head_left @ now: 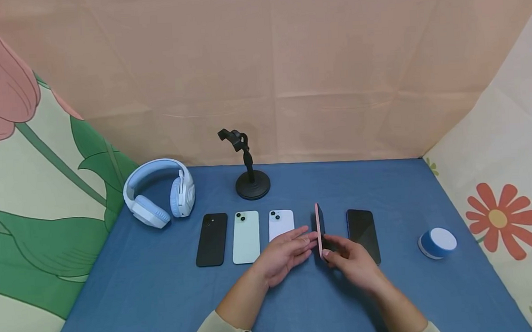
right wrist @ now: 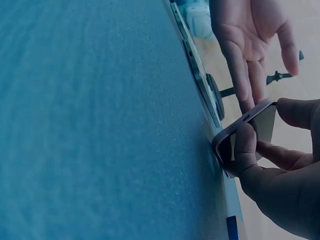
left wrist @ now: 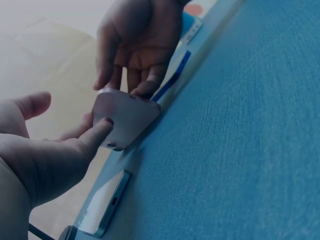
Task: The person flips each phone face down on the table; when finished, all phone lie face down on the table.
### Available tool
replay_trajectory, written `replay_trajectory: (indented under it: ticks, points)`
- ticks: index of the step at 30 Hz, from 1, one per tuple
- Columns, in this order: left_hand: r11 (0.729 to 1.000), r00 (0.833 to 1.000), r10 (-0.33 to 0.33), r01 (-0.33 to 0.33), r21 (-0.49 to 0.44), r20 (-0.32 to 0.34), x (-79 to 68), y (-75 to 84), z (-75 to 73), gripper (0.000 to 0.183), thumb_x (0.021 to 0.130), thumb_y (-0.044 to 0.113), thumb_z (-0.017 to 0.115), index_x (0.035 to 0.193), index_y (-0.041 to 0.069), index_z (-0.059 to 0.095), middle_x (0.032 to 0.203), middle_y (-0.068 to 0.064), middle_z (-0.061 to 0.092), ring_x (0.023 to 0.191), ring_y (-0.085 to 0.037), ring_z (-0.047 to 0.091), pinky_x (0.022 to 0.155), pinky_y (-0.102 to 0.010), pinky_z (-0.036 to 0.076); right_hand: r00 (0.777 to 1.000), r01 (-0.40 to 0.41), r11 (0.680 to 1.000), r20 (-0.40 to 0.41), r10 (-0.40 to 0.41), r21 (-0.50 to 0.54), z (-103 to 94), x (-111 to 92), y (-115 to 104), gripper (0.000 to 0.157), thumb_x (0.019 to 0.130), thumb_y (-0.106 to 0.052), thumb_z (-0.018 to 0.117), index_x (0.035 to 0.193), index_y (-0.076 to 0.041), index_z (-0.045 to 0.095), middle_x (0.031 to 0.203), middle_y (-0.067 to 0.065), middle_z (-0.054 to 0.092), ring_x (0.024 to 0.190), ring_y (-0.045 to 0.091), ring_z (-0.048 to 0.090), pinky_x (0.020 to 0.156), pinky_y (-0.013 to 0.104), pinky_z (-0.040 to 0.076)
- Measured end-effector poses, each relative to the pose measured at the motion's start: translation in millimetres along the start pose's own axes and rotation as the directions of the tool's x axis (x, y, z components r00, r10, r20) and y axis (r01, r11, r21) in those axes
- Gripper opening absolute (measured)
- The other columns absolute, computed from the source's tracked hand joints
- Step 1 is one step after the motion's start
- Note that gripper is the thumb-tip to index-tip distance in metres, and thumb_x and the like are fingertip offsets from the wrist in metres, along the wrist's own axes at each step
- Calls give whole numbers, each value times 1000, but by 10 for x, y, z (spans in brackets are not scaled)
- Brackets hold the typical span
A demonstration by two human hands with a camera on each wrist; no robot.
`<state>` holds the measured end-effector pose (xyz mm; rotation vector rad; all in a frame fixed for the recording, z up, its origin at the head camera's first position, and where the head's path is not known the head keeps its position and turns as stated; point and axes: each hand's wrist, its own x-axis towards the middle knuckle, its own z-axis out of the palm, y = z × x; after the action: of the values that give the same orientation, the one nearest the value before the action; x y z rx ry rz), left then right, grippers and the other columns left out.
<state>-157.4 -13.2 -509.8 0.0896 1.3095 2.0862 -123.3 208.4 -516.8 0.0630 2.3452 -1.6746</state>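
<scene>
The pink phone (left wrist: 126, 116) stood tipped up on edge over the blue worktop (head_left: 314, 311), between the white phone (head_left: 281, 223) and the dark phone (head_left: 364, 233). Its back faced left and its screen faced right; whether its lower edge touched the cloth could not be told.

The right hand (head_left: 352, 262) held it near the end with the port, its grip pinching the phone between thumb and fingers. The left hand (head_left: 285, 255) had its grip spread, palm turned up, with extended fingers touching the phone's back. The left hand also covered the near end of the white phone in the head view.

Left of the white phone lay the mint phone (head_left: 247, 239), then the black phone (head_left: 212, 241), both back up, in one row with gaps between. The dark phone lay screen up, just beside the right hand.

Behind the row stood a black stand (head_left: 253, 186), with blue headphones (head_left: 184, 195) to its left. A blue cylinder (head_left: 437, 243) with a white top sat well apart at the right.
</scene>
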Motion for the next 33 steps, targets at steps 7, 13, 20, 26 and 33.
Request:
replay_trajectory:
  ticks: [7,13,20,26,33]
  points:
    - [1000,1000,-3,2,27,29,-2,13,16,62,108,16,55,161,-2,29,154,-13,53,144,-28,48,119,-44,38,1000,19,1000,-1,-19,8,4,-12,-1,55,98,-27,74,144,-1,57,119,14,73,90,24,72,78,30,59]
    - [998,998,1,-4,56,60,-1,13,35,64,107,19,59,161,2,32,153,-11,55,144,-27,49,120,-47,37,1000,14,1000,-21,-14,-2,26,17,-15,53,99,-25,74,142,0,59,121,14,72,89,21,72,79,29,60]
    - [998,998,-5,0,68,70,-4,8,55,64,106,21,60,161,4,33,152,-12,56,144,-26,48,120,-48,37,999,24,1000,-27,-24,16,18,6,-5,53,99,-23,74,142,4,58,128,18,69,92,21,73,80,30,61]
    - [995,998,-20,15,94,60,-8,-8,60,62,106,22,60,160,2,36,150,-12,57,145,-26,46,122,-53,32,999,28,997,-31,-26,76,5,-12,15,49,99,-15,72,141,6,58,136,23,64,102,25,72,82,32,63]
    - [994,999,-34,33,107,4,-6,-44,57,59,105,22,62,157,1,42,154,-14,53,151,-28,37,124,-51,29,999,-8,997,-45,12,76,-33,-26,31,47,100,-14,70,141,5,58,132,23,66,93,24,73,81,32,63]
